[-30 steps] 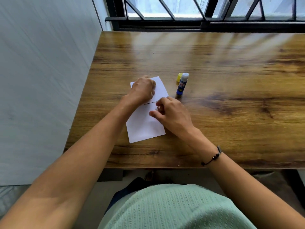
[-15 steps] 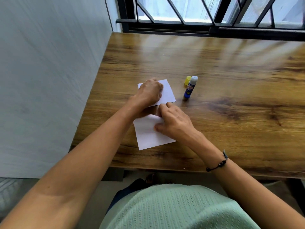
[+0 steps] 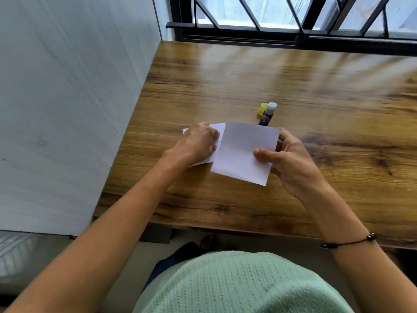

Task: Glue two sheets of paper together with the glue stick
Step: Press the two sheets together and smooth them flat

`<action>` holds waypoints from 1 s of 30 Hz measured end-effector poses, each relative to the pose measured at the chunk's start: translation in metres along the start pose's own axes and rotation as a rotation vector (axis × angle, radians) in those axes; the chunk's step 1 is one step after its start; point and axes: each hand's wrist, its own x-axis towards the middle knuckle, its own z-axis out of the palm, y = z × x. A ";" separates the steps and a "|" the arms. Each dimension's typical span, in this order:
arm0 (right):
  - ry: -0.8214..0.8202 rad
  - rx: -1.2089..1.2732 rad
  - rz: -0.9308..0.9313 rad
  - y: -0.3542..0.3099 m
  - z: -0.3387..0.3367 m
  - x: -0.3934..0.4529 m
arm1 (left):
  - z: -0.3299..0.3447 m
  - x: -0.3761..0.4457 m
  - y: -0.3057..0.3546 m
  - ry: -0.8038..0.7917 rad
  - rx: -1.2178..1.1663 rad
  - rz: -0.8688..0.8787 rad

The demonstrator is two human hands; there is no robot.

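Note:
Two white paper sheets are on the wooden table (image 3: 293,86). My left hand (image 3: 198,141) presses the flat sheet (image 3: 220,129) down, covering most of it. My right hand (image 3: 286,159) pinches the second sheet (image 3: 241,152) by its right edge, thumb on top, and holds it lifted and tilted, overlapping the flat sheet's right side. An uncapped blue glue stick (image 3: 267,114) stands upright just behind the lifted sheet, its white tip exposed. Its yellow cap (image 3: 262,108) lies beside it on the left.
A grey wall (image 3: 67,109) runs along the table's left edge. A black window frame with bars (image 3: 293,30) borders the far edge. The table's near edge is just above my lap.
My right hand has picked the near sheet up off the table and carried it up and right, over the edge of the sheet under my left hand. The camera has shifted.

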 end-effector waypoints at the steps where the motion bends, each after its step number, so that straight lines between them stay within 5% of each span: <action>1: 0.012 0.033 -0.009 0.002 0.002 -0.002 | 0.000 -0.005 0.000 -0.007 -0.006 -0.005; 10: 0.151 0.243 -0.002 0.015 0.027 0.001 | -0.014 -0.029 -0.007 0.170 -0.276 -0.077; 15: 0.231 0.348 -0.001 0.020 0.045 0.003 | -0.021 -0.048 -0.015 0.139 -1.131 -0.295; 17: 0.265 0.378 0.005 0.021 0.054 0.004 | -0.019 -0.054 -0.017 0.055 -1.251 -0.294; 24: 0.137 0.283 0.042 0.018 0.054 0.008 | -0.026 -0.047 -0.030 0.086 -1.006 -0.353; 30: 0.027 -0.148 0.035 0.004 0.040 0.026 | -0.040 -0.032 -0.038 -0.031 -0.820 -0.263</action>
